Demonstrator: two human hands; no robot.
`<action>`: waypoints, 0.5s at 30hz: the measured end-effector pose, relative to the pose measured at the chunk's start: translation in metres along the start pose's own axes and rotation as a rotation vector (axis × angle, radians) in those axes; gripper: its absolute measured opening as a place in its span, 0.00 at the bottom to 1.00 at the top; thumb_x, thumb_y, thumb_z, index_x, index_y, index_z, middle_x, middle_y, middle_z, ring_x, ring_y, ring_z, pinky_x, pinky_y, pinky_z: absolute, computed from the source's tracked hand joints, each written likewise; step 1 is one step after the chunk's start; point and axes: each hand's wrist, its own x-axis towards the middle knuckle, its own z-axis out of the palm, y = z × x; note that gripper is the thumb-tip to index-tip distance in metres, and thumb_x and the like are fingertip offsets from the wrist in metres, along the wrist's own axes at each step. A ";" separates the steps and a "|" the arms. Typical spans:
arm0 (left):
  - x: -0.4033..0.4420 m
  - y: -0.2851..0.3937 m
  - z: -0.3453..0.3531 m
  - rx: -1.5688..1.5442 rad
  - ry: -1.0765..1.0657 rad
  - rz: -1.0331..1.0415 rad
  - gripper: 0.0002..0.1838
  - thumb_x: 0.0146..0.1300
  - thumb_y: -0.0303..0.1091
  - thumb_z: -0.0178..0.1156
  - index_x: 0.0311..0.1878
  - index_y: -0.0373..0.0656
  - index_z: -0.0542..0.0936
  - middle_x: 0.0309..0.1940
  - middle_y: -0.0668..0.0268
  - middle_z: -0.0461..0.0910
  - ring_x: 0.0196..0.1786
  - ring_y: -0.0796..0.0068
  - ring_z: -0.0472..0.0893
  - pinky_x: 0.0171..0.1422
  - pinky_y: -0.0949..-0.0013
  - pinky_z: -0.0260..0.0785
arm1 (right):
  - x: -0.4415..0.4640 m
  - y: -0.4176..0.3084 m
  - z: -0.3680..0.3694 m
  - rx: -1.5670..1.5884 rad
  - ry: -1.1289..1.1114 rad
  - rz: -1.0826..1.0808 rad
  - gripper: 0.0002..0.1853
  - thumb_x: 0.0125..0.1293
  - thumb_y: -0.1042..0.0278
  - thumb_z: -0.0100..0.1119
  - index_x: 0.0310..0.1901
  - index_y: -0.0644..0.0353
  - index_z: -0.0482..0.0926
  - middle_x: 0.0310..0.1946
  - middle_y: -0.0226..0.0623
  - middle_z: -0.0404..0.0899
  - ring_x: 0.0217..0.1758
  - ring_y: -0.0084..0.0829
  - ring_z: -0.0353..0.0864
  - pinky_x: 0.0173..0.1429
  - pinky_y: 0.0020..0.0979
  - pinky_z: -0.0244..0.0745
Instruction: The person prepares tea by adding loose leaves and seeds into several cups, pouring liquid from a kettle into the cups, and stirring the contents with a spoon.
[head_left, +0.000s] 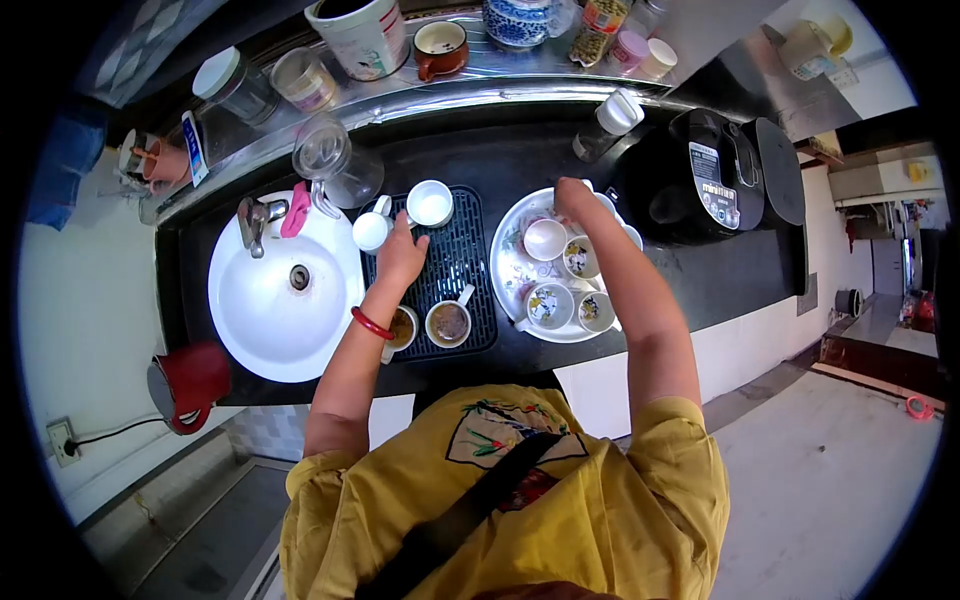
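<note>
My left hand (402, 258) is over the black drip tray (467, 262), with thumb and forefinger apart. Its fingertips are beside a white mug (372, 232) and just below a white cup (430, 204); whether they touch either is unclear. Closer to me on the drip tray are a mug with brown contents (448, 324) and another mug (401, 328), partly behind my left wrist. My right hand (574, 200) is closed at the far rim of the round white tray (507, 268); what its fingers grip is hidden. Several cups, including a patterned cup (549, 306), stand on that tray.
Left of the drip tray is a white sink (262, 325) with a faucet (254, 228) and pink cloth (296, 210). A glass pitcher (345, 170) and lidded bottle (606, 125) stand behind. A black appliance (690, 180) occupies the right; a red kettle (190, 385) sits lower left.
</note>
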 end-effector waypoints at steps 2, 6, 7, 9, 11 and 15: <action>0.013 -0.006 0.012 0.041 -0.010 -0.087 0.32 0.58 0.37 0.56 0.64 0.38 0.57 0.45 0.42 0.74 0.48 0.46 0.75 0.53 0.55 0.67 | 0.020 0.001 0.005 0.058 -0.049 0.047 0.16 0.37 0.78 0.67 0.34 0.64 0.82 0.37 0.46 0.80 0.44 0.40 0.80 0.49 0.35 0.74; 0.030 -0.021 0.025 -0.098 -0.074 -0.229 0.24 0.59 0.36 0.54 0.56 0.37 0.62 0.42 0.40 0.75 0.48 0.44 0.74 0.54 0.53 0.65 | 0.016 -0.005 -0.005 0.260 0.009 0.184 0.14 0.46 0.67 0.65 0.35 0.64 0.81 0.37 0.44 0.80 0.45 0.41 0.79 0.51 0.34 0.74; 0.032 -0.024 0.027 -0.093 -0.078 -0.229 0.24 0.59 0.36 0.54 0.56 0.37 0.62 0.42 0.40 0.75 0.48 0.44 0.74 0.54 0.53 0.65 | 0.011 -0.005 -0.006 0.373 0.182 0.233 0.15 0.49 0.63 0.63 0.35 0.64 0.81 0.37 0.44 0.80 0.46 0.41 0.79 0.51 0.34 0.73; 0.035 -0.031 0.031 -0.120 -0.052 -0.233 0.18 0.60 0.36 0.52 0.49 0.37 0.65 0.39 0.41 0.76 0.41 0.46 0.78 0.47 0.54 0.70 | 0.007 -0.001 -0.006 0.445 0.190 0.253 0.16 0.51 0.59 0.61 0.35 0.64 0.81 0.36 0.44 0.81 0.46 0.42 0.79 0.50 0.35 0.73; 0.027 -0.010 0.015 -0.147 -0.100 -0.296 0.17 0.61 0.36 0.51 0.49 0.37 0.65 0.37 0.43 0.77 0.35 0.49 0.79 0.41 0.55 0.71 | -0.002 0.004 -0.005 0.518 0.201 0.278 0.17 0.53 0.56 0.59 0.34 0.64 0.81 0.36 0.44 0.81 0.45 0.42 0.79 0.49 0.36 0.73; 0.028 -0.013 0.007 -0.233 -0.189 -0.338 0.12 0.64 0.37 0.47 0.43 0.38 0.68 0.21 0.56 0.77 0.16 0.67 0.76 0.20 0.67 0.68 | -0.043 0.022 0.004 0.764 0.410 0.144 0.15 0.54 0.58 0.58 0.34 0.63 0.81 0.31 0.45 0.81 0.35 0.41 0.80 0.44 0.36 0.73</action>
